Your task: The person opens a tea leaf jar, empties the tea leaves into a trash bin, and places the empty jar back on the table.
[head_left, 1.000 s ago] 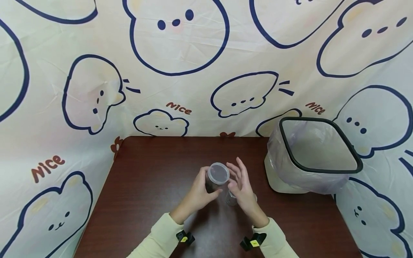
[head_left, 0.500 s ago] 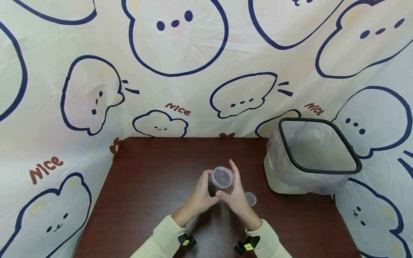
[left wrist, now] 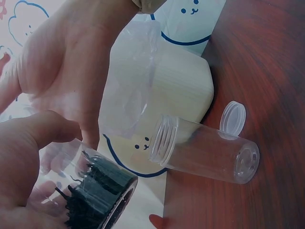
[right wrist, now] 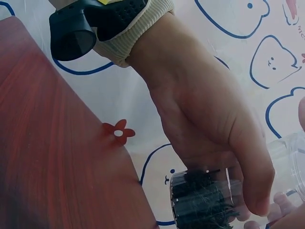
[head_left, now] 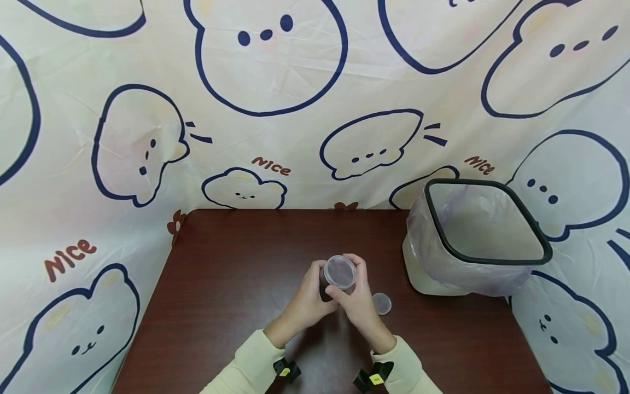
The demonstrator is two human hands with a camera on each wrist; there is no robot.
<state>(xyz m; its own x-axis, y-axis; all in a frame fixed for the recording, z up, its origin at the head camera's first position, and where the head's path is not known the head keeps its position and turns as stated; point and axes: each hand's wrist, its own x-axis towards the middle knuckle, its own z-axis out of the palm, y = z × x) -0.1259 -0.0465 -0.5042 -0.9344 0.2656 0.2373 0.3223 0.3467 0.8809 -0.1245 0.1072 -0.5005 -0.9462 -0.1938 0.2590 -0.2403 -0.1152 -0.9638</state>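
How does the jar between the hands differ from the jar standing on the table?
The held jar has dark strands inside, while the standing jar looks empty. The left hand and right hand grip the held jar; the standing jar rests upright on the table. The held jar appears capped, while the standing jar's threaded mouth is open. Both are clear and cylindrical.

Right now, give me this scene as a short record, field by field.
Left grip: holds jar
Right grip: holds same jar near its top
Contents: dark strands toward the base
Empty jar: upright on table, uncapped
Lid: flat on table, near empty jar
Bin: at table's far right corner, lined with bag
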